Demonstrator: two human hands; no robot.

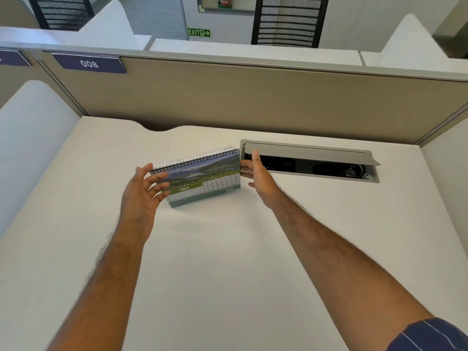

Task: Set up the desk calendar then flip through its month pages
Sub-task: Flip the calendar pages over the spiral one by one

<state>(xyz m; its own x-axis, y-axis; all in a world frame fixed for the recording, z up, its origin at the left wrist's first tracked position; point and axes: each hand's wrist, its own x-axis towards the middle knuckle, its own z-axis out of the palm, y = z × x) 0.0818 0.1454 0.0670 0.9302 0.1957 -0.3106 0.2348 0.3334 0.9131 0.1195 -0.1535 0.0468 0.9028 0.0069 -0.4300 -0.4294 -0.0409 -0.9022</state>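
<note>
Near the white table's far edge, the spiral-bound green landscape desk calendar stands between both outstretched hands: left hand spread loose beside it, right hand fingering its end, grasp unclear.

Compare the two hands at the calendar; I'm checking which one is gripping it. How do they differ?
The left hand is open, fingers spread in front of the calendar at its left end; the right hand is at the right edge, fingers on it. Whether it grips firmly is unclear. Both flank the standing calendar, which shows May.
</note>
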